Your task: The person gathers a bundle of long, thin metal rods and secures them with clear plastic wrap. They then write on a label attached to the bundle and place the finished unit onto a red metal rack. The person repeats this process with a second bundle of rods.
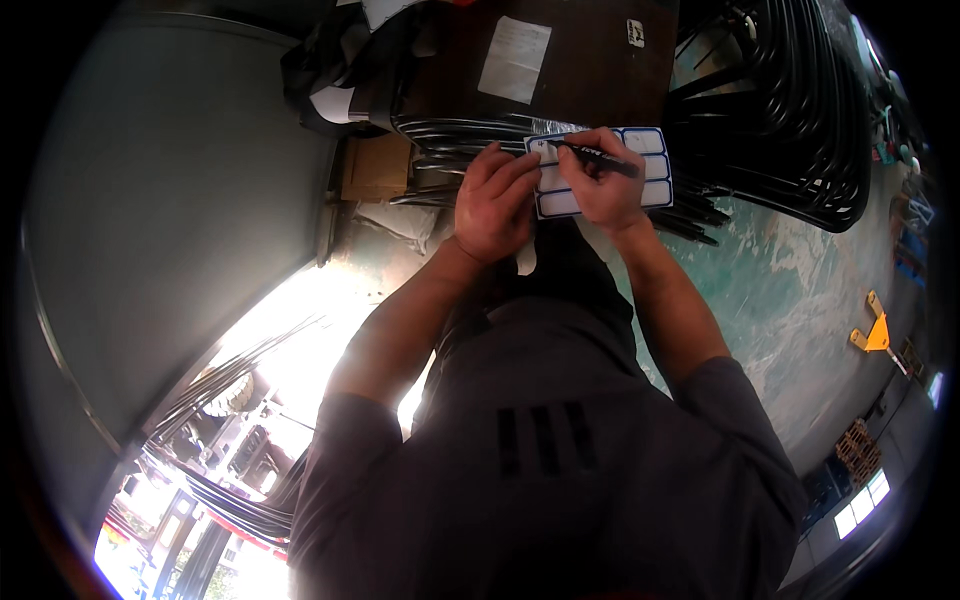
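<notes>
A white sheet of blue-bordered labels lies across the near end of a stack of black metal tubes. My right hand is closed around a black marker, its tip at the sheet's upper left label, where small dark marks show. At the sheet's left edge, my left hand holds it with bent fingers, the fingertips on top; its thumb is hard to make out. A pale strip hangs below the left palm; what it is I cannot tell.
Beyond the sheet is a dark brown surface bearing a white paper. Bent black tube frames are stacked at right. A cardboard box sits left, beside a grey panel. A yellow pallet jack stands far right.
</notes>
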{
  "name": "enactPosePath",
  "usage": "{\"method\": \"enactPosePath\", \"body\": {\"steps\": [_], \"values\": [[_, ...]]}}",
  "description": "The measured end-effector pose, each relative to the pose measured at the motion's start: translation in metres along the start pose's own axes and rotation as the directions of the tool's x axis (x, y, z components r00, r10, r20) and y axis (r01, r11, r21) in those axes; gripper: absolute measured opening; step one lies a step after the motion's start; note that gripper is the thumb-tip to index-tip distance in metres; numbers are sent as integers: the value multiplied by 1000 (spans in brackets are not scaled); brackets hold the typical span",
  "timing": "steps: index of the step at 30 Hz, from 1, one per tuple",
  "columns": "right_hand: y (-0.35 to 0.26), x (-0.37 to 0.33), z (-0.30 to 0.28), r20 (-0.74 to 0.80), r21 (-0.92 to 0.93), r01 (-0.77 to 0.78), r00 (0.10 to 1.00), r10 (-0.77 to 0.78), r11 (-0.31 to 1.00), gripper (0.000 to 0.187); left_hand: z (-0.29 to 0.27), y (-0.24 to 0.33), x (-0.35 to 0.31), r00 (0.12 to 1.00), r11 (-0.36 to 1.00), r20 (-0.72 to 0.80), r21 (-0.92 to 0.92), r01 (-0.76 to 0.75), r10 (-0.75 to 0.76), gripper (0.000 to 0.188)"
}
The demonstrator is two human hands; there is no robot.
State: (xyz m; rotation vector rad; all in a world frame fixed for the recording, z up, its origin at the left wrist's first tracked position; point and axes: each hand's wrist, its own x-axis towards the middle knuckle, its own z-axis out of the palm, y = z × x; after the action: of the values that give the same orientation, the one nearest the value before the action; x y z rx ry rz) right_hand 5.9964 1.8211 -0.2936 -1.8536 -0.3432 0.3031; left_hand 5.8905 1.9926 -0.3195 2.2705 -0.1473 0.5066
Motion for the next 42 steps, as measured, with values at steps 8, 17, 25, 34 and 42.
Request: {"method": "enactPosePath", "body": {"steps": [8,17,25,34,42], "values": [[10,-4,-1,-34,56,2,999,0,998,11,3,-1,-1,1000,1000,0,8,-1,1,45],[10,-5,-1,-38,-15,37,999,-38,999,13,4,-1,-4,1000,1000,-10,14,0,0,45],[11,-5,0,-87,10,48,995,-47,999,13,5,0,-4,1000,1000,-16,26,-7,8,44],[11,-8,-4,-80,-13,46,996,-47,999,13,8,4,-4,1000,1000,-18,27,-15,16,44],[19,-10,-4,-157,-12,50,986,-51,999,13,10,3,-7,1000,999,-26,39,-15,16,44]]}}
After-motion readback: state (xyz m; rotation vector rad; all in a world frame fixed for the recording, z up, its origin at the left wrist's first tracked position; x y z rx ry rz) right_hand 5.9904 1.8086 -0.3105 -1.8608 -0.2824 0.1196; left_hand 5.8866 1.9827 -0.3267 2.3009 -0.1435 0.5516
